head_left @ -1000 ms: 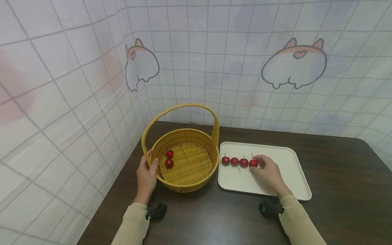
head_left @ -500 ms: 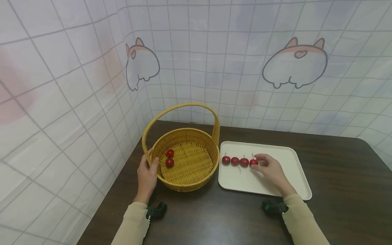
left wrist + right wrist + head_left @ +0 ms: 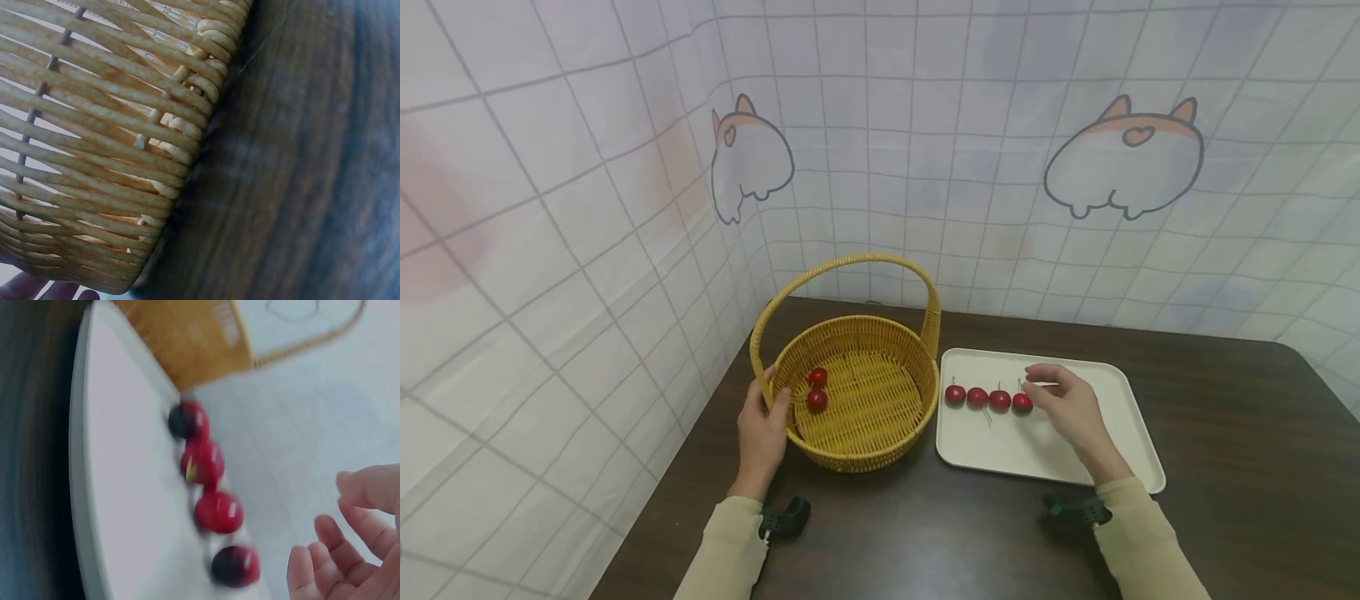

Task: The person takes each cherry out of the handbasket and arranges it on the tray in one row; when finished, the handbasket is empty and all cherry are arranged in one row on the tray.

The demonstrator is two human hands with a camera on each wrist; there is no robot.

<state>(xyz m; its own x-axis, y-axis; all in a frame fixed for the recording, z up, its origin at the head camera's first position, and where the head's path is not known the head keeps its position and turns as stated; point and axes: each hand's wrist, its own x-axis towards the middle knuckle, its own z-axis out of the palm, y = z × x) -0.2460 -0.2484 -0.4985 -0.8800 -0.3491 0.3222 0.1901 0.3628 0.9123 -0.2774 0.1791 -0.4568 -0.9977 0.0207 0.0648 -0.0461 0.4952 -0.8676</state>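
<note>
A yellow wicker basket [image 3: 857, 462] with a tall arched handle stands left of centre. Two red cherries [image 3: 817, 401] lie inside near its left wall. My left hand [image 3: 762, 433] grips the basket's left rim, its thumb over the edge and the other fingers largely hidden outside; the left wrist view shows the woven wall [image 3: 94, 144] close up. On a cream tray [image 3: 985, 450] several stemmed cherries [image 3: 999, 401] sit in a row. My right hand [image 3: 1075, 412] hovers just right of the last cherry [image 3: 236, 565], thumb and fingers parted, holding nothing.
The dark wooden table [image 3: 910, 533] carries basket and tray side by side, their edges nearly touching. A patterned cloth [image 3: 985, 275] hangs behind and along the left. Dark bands [image 3: 786, 517] are worn on both wrists.
My right hand has let go of the rightmost cherry and lifted slightly up and to the right. That cherry stays in the row. The left hand keeps its hold on the basket.
</note>
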